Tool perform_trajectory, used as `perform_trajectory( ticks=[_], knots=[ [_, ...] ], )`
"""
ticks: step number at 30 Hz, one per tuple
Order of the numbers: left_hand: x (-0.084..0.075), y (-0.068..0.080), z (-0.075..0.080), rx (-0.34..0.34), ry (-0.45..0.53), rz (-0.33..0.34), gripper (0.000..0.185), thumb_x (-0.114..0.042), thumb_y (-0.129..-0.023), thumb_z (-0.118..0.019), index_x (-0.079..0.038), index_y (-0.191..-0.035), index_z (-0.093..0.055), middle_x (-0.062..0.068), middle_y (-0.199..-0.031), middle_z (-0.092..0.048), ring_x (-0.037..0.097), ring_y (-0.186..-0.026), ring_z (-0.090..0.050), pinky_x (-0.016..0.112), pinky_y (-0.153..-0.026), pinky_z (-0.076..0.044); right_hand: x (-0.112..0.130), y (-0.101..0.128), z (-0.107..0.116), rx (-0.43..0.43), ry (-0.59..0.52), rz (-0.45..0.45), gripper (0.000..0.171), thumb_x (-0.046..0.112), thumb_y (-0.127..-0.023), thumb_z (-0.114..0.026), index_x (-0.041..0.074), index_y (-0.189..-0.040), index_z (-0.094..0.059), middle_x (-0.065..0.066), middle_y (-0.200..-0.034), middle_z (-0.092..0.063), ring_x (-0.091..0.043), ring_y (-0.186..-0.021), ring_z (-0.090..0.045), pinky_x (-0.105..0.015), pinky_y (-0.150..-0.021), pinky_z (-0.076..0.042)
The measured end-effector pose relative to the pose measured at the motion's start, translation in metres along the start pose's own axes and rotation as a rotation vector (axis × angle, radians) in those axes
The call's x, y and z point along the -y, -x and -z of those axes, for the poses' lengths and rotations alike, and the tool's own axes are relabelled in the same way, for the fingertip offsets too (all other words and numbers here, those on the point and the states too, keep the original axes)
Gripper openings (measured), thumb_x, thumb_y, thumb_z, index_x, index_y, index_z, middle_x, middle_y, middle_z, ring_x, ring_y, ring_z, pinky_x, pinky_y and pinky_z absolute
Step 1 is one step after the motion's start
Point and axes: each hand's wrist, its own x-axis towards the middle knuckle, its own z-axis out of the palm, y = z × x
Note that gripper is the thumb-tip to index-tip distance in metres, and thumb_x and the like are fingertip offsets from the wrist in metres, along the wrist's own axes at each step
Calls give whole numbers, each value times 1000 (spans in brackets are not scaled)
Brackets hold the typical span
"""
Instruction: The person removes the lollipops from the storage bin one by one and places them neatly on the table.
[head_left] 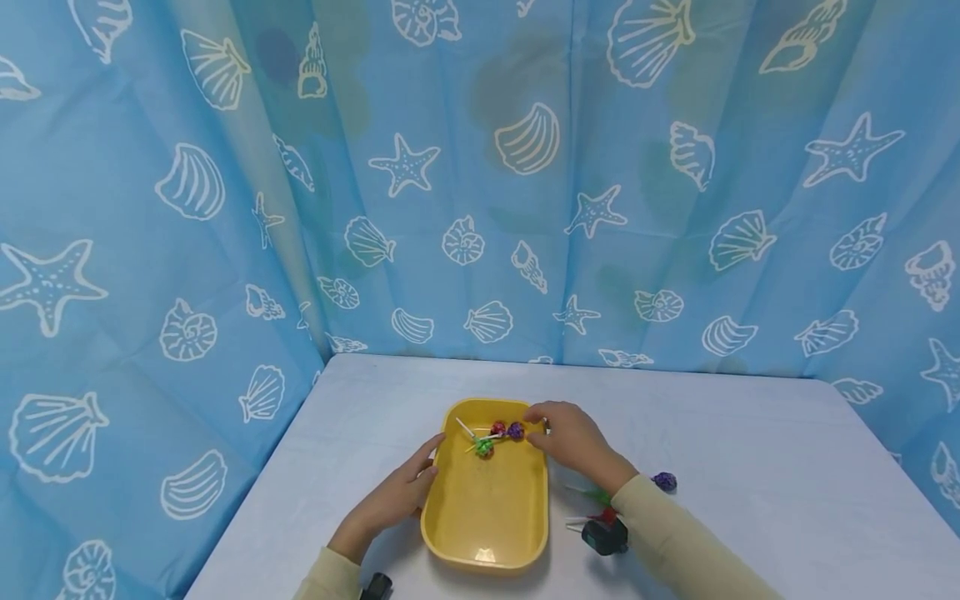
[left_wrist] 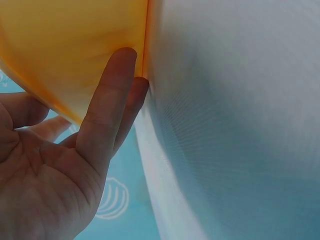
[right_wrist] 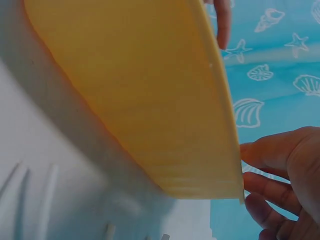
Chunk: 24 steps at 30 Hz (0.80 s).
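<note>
A yellow tray (head_left: 486, 508) stands on the white table, with a red lollipop (head_left: 498, 428), a purple lollipop (head_left: 515, 431) and a green lollipop (head_left: 483, 448) lying toward its far end. My left hand (head_left: 401, 493) rests at the tray's left side; in the left wrist view its extended fingers (left_wrist: 107, 105) lie along the outer wall. Over the far right rim is my right hand (head_left: 573, 437), thumb and fingers apart, with the fingertips close beside the purple lollipop. The right wrist view shows those fingers (right_wrist: 270, 187) at the rim, with nothing visible held between them.
Right of the tray, partly hidden by the right forearm, lie another purple lollipop (head_left: 664, 482), a green one (head_left: 600, 496) and a red one (head_left: 606, 516), white sticks pointing left. Black devices (head_left: 604, 537) show near both sleeves. A blue seashell curtain (head_left: 465, 200) hangs behind the table.
</note>
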Motion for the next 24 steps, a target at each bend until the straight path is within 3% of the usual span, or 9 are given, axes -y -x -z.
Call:
perform_trajectory(
  ticks=[7, 19, 24],
  knots=[
    [-1, 0, -2, -20, -17, 30, 54, -24, -111, -40, -22, -163, -24, 31, -151, -41, 29, -105, -64, 42, -69, -59, 2, -17, -5, 25, 152, 70, 25, 16, -88, -80, 13, -112, -77, -2, -109, -73, -24, -102, -64, -42, -95, -53],
    [5, -3, -1, -17, -20, 39, 54, -23, -111, -40, -24, -163, -25, 30, -152, -40, 29, -107, -63, 42, -72, -59, 14, -34, -17, 83, 426, 214, 12, 13, -88, -79, 14, -101, -80, 2, -89, -74, -19, -76, -54, -36, -77, -48],
    [5, -3, 0, -12, -13, 26, 54, -22, -111, -39, -23, -163, -24, 29, -149, -43, 27, -103, -63, 42, -71, -59, 19, -36, -22, 69, 529, 274, 7, 10, -89, -79, 12, -96, -79, 0, -81, -72, -18, -69, -53, -34, -70, -46]
  ],
)
